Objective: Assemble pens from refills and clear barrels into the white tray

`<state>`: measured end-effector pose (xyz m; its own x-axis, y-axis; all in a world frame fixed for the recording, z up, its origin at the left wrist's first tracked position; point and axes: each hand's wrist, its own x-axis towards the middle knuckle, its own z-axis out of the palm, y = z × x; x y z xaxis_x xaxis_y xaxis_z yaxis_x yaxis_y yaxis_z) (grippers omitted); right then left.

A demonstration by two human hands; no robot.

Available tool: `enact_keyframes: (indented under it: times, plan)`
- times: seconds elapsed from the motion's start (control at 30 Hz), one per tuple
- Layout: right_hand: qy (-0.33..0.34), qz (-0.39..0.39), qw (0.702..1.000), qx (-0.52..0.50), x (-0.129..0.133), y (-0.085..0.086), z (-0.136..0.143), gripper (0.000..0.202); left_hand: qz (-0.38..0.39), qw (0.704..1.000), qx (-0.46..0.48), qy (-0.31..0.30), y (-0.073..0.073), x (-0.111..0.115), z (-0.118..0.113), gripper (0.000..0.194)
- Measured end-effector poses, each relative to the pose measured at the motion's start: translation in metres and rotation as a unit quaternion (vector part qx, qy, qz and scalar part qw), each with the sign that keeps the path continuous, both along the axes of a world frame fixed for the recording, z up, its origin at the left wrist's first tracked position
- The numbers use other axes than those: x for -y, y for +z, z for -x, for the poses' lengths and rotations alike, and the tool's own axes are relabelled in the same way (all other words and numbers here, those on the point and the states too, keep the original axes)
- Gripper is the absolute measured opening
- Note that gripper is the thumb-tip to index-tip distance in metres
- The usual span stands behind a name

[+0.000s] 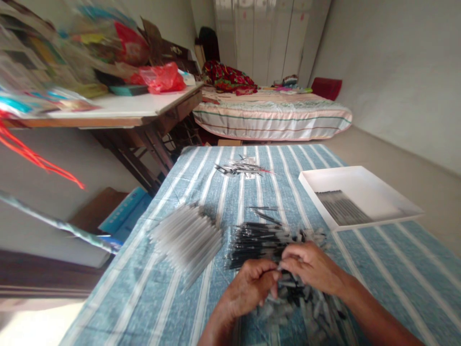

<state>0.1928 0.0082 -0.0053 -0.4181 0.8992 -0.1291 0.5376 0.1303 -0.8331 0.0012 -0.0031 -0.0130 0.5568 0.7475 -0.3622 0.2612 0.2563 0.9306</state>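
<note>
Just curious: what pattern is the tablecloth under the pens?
Blue with white stripes, the tablecloth shows best in the head view.

pale grey walls (396, 72) and a bare floor (414, 173) frame the room. a bed (270, 117) with a striped cover stands at the far end before white wardrobe doors (266, 38). a cluttered wooden side table (118, 108) stands left, daylight soft throughout.
</note>
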Motion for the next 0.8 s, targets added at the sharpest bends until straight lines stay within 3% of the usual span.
enact_keyframes:
  times: [0.07,0.2,0.33,0.53,0.73,0.8]
  plan:
    - [-0.001,0.022,1.000,-0.017,0.0006,-0.0002,0.0003,0.021,-0.004,1.000,0.002,0.003,-0.0005,0.0000,0.0000,0.035]
    - [0.000,0.009,1.000,-0.005,-0.0002,0.0009,0.0016,0.034,-0.011,1.000,0.005,-0.001,-0.0030,0.0001,0.0007,0.034]
    - [0.002,0.008,1.000,-0.019,-0.0015,0.0030,0.0040,0.019,-0.011,1.000,-0.005,0.002,-0.0025,-0.0003,0.0004,0.036]
    - [0.008,-0.016,1.000,0.011,-0.0021,-0.0038,0.0049,0.039,-0.007,1.000,-0.027,-0.011,0.0011,-0.0013,-0.0007,0.035]
    - [-0.008,-0.018,0.999,-0.029,-0.0039,-0.0012,0.0069,0.021,-0.013,1.000,-0.019,0.009,-0.0021,-0.0013,-0.0001,0.040]
    - [0.000,-0.024,0.999,-0.034,-0.0046,0.0003,0.0084,0.024,-0.015,1.000,-0.023,0.011,-0.0030,-0.0016,-0.0008,0.041]
